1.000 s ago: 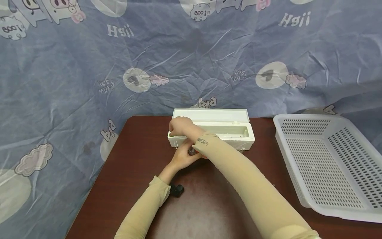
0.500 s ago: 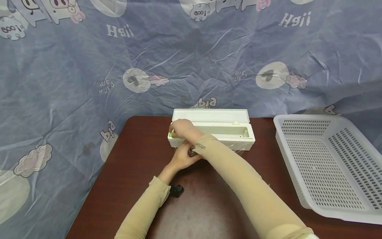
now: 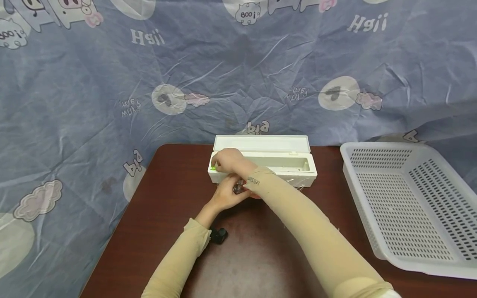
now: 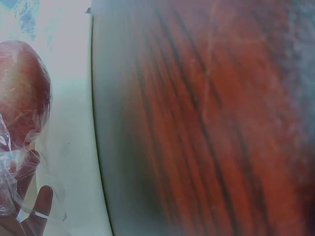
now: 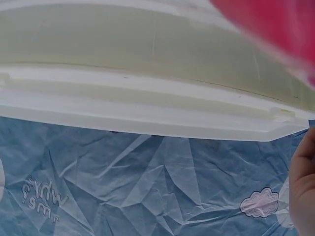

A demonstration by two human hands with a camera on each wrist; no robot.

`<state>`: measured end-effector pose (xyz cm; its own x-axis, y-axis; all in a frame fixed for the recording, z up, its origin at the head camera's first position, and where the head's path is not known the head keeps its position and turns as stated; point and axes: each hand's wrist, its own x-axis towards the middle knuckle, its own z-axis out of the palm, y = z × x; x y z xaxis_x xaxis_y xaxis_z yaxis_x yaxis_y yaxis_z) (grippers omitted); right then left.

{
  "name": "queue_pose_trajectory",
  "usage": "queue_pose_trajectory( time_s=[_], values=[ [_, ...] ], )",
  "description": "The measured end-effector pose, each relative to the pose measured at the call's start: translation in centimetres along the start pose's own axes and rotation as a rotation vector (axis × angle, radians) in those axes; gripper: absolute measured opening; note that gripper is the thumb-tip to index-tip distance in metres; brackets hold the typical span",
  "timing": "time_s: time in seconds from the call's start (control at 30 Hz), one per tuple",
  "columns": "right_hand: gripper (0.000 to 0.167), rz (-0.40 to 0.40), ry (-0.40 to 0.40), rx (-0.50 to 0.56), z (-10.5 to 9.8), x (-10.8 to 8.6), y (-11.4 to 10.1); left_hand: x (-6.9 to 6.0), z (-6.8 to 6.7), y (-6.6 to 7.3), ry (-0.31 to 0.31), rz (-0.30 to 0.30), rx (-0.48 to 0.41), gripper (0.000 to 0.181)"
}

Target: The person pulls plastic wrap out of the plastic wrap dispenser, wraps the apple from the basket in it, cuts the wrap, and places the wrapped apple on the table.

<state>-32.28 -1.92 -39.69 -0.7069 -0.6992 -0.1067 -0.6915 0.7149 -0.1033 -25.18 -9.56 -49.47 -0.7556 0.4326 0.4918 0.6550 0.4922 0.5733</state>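
A long white cling film box [image 3: 277, 178] lies at the table's back, its lid [image 3: 262, 143] raised. My left hand [image 3: 225, 194] is in front of the box and grips a round reddish fruit [image 4: 22, 93] wrapped in clear film; its exact kind is unclear. Two fingertips show below the fruit in the left wrist view. My right hand [image 3: 229, 159] crosses over the left, fingers bent down onto a bright green slider [image 3: 213, 168] at the box's left front corner. Loose film [image 3: 298, 184] hangs along the box's front. A blurred red-pink surface fills the right wrist view's upper right.
On the right stands a pale perforated plastic basket [image 3: 367, 231]. The dark red-brown table [image 3: 164, 198] ends against a blue printed cloth [image 3: 93, 103] at the back and left. A small black device [image 3: 219, 235] sits by the left wrist.
The right-hand fingers have shifted slightly, and more of the green slider shows than one second ago. The left hand keeps its grip on the fruit, nearly in place.
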Motion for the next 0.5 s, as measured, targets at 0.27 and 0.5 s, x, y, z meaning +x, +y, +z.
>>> queue_pose_trajectory(
  time_s=[0.27,0.5],
  values=[
    [0.025,0.007,-0.007,0.018,-0.1,-0.5,0.9,-0.1,-0.1,0.2,-0.010,-0.051,0.025,0.051],
    [0.023,-0.034,-0.002,0.011,-0.1,-0.9,1.6,-0.1,-0.2,0.4,-0.020,-0.087,0.028,0.057]
  ],
)
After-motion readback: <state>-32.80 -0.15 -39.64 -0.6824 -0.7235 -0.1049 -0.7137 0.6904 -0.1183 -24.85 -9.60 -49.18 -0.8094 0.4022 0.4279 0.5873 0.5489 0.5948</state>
